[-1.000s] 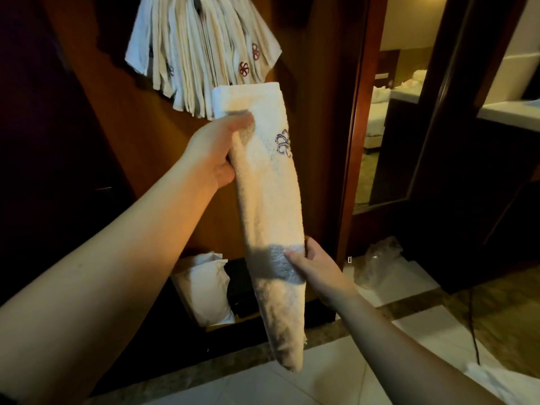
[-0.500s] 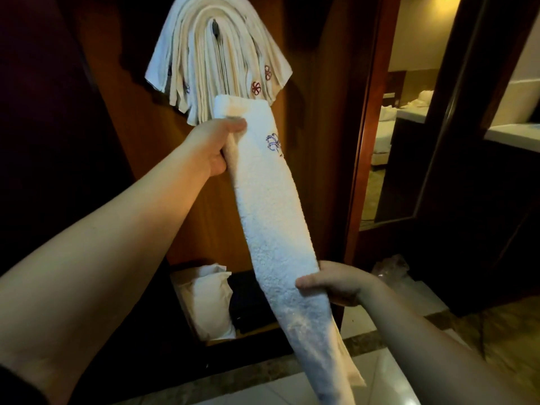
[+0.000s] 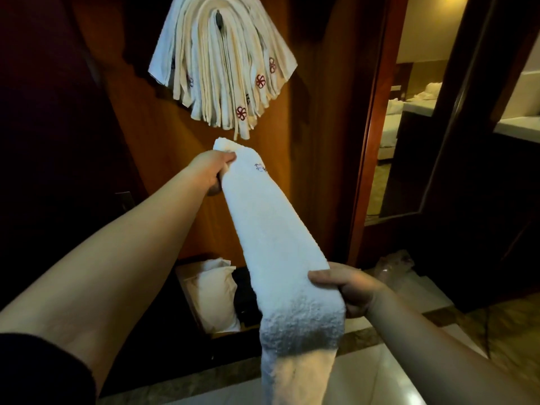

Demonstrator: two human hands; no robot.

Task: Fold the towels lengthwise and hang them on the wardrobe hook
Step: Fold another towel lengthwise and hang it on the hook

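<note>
A white towel (image 3: 274, 235), folded into a long narrow strip with a small embroidered mark near its top, stretches diagonally between my hands. My left hand (image 3: 211, 171) grips its upper end just below the hanging bundle. My right hand (image 3: 347, 287) grips its right edge lower down, and the tail droops past the bottom of the view. Several folded towels (image 3: 222, 68) with red flower marks hang fanned over the wardrobe hook (image 3: 219, 20), which shows only as a dark spot at the top of the bundle.
The brown wooden wardrobe panel (image 3: 318, 141) stands behind the towels. A white pillow (image 3: 216, 290) sits in the low compartment below. A crumpled plastic bag (image 3: 394, 266) lies on the pale tiled floor (image 3: 380, 375). A doorway (image 3: 409, 141) opens to the right.
The view has tilted up, so the hanging bundle and hook sit lower in frame. My right hand has lifted the towel's lower part up and out, stretching the strip flatter.
</note>
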